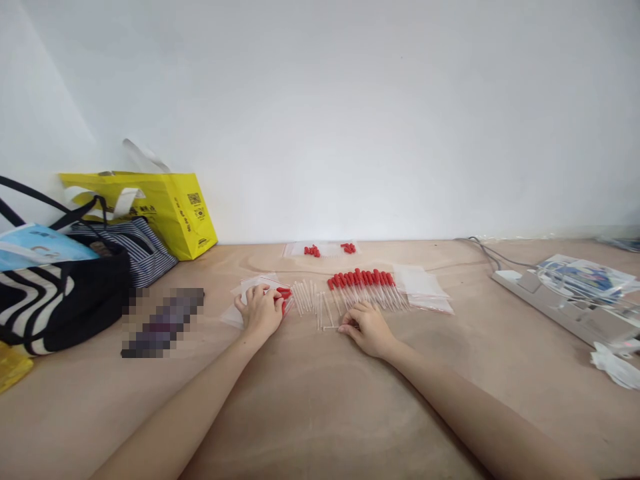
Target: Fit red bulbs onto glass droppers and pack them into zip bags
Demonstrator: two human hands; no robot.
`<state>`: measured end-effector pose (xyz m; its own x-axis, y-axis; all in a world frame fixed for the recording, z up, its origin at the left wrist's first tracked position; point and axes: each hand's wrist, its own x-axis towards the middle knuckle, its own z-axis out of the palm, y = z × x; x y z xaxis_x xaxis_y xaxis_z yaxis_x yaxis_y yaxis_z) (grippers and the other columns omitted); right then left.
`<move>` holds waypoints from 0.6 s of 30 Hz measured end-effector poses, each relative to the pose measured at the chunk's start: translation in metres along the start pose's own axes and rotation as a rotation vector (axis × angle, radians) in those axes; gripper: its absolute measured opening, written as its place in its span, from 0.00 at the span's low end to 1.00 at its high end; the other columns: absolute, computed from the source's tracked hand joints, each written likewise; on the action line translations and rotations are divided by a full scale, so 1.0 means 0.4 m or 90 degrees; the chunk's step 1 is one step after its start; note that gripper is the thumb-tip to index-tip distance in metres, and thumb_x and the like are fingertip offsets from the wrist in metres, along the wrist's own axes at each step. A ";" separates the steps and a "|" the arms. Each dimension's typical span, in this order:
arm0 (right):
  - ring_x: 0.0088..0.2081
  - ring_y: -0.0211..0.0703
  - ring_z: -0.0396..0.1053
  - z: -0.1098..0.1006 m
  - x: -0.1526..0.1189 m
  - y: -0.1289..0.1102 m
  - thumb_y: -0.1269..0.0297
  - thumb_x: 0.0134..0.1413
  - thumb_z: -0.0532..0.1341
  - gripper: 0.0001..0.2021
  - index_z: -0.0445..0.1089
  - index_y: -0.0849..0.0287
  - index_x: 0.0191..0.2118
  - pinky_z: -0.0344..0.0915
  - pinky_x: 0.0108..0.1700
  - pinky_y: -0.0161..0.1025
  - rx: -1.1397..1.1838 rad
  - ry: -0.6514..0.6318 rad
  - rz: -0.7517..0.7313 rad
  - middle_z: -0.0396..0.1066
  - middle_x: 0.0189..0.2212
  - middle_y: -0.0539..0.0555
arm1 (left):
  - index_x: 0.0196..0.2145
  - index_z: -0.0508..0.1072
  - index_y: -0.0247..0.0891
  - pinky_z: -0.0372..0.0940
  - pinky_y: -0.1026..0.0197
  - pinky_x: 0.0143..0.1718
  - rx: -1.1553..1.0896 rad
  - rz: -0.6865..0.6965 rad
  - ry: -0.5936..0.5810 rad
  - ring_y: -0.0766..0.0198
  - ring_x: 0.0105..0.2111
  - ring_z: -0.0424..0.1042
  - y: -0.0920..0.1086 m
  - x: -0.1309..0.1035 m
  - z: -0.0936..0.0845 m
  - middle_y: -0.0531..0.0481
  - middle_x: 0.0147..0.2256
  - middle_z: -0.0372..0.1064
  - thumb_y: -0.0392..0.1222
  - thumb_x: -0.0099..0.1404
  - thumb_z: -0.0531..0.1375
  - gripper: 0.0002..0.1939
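My left hand (261, 311) is curled over clear plastic bags (246, 288), its thumb and forefinger closed at one of a few red rubber bulbs (284, 292). In my right hand (369, 328), thumb and fingers pinch one end of a thin glass dropper tube (330, 327), which points left. Several bare glass tubes (304, 296) lie side by side between my hands. Beyond my right hand is a row of droppers (367, 279) fitted with red bulbs, tips toward me. My right fingers partly cover some of the tips.
More red bulbs (312, 251) lie on a flat plastic bag (327, 248) near the wall. Flat clear bags (424, 288) are stacked right of the droppers. A power strip (565, 310) with cables stands at right. A yellow bag (187, 213) and black bag (85, 300) stand at left.
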<state>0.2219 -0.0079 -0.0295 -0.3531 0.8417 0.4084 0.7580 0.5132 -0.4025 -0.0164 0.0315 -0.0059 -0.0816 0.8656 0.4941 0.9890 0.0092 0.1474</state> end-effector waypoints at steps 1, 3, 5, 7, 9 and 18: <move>0.34 0.39 0.61 -0.001 0.000 -0.002 0.61 0.50 0.58 0.07 0.66 0.58 0.27 0.50 0.36 0.37 -0.016 -0.002 0.007 0.67 0.27 0.50 | 0.28 0.73 0.41 0.43 0.42 0.47 -0.001 0.000 0.007 0.51 0.45 0.58 0.002 0.000 -0.003 0.45 0.41 0.65 0.41 0.57 0.54 0.08; 0.35 0.40 0.61 -0.005 0.000 -0.005 0.62 0.51 0.57 0.07 0.66 0.58 0.27 0.49 0.36 0.38 -0.046 -0.003 0.014 0.67 0.28 0.50 | 0.29 0.72 0.41 0.43 0.43 0.48 -0.003 0.012 0.043 0.51 0.45 0.58 0.009 -0.004 -0.011 0.45 0.42 0.65 0.41 0.57 0.54 0.08; 0.35 0.40 0.61 -0.012 -0.003 -0.005 0.62 0.52 0.56 0.07 0.65 0.58 0.27 0.48 0.36 0.38 -0.068 -0.003 0.008 0.67 0.28 0.51 | 0.31 0.72 0.40 0.42 0.43 0.49 -0.015 0.059 0.090 0.52 0.47 0.57 0.018 -0.014 -0.024 0.44 0.43 0.64 0.40 0.58 0.53 0.08; 0.35 0.41 0.60 -0.021 -0.010 -0.001 0.63 0.52 0.56 0.06 0.64 0.58 0.27 0.47 0.36 0.39 -0.084 -0.003 -0.008 0.67 0.28 0.51 | 0.32 0.71 0.40 0.40 0.44 0.51 -0.045 0.158 0.103 0.53 0.48 0.57 0.031 -0.034 -0.042 0.45 0.44 0.64 0.39 0.59 0.52 0.08; 0.35 0.41 0.60 -0.033 -0.019 0.004 0.64 0.52 0.56 0.06 0.64 0.59 0.27 0.47 0.37 0.39 -0.091 -0.008 -0.025 0.67 0.28 0.51 | 0.31 0.70 0.41 0.41 0.45 0.51 -0.091 0.289 0.057 0.55 0.47 0.58 0.047 -0.065 -0.059 0.46 0.43 0.65 0.38 0.60 0.51 0.08; 0.35 0.40 0.60 -0.065 -0.053 0.012 0.58 0.51 0.56 0.08 0.64 0.57 0.30 0.49 0.37 0.38 -0.048 -0.054 -0.057 0.67 0.30 0.50 | 0.36 0.70 0.42 0.47 0.45 0.49 -0.176 0.395 -0.035 0.56 0.44 0.61 0.069 -0.154 -0.063 0.47 0.40 0.67 0.37 0.58 0.53 0.09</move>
<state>0.2471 -0.0276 -0.0187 -0.4643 0.8054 0.3685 0.7586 0.5763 -0.3039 0.0128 -0.0340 -0.0106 0.5045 0.6933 0.5145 0.7819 -0.6197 0.0683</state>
